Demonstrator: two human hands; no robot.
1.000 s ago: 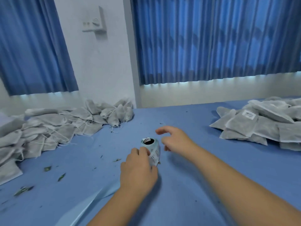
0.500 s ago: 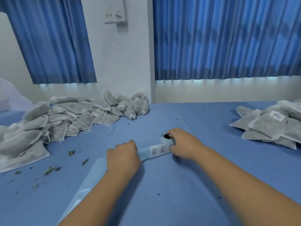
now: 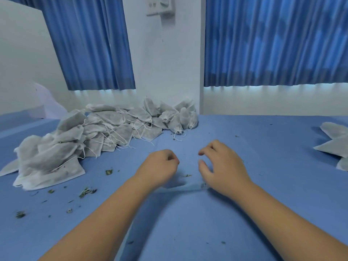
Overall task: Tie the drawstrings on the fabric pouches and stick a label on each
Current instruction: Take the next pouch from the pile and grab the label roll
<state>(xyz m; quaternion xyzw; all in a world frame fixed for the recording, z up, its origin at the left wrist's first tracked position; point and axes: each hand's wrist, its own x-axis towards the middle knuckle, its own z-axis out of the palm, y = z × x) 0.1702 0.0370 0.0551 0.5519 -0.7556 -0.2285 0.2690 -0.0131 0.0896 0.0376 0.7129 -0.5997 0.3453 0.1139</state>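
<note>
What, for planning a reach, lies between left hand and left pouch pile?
Head view: between left hand and pouch pile, bare blue cloth, a leaf scrap.

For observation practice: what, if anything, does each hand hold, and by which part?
Right hand, fingers loosely bent: nothing visible. Curled left hand: cannot be told; a blurred pale blue paper strip runs between the wrists.

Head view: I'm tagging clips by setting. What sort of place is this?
Probably a small hand-packing workroom: a heap of filled drawstring pouches lies on a blue-covered table, with a second stack at the right, leaf crumbs scattered about, and blue curtains behind.
</note>
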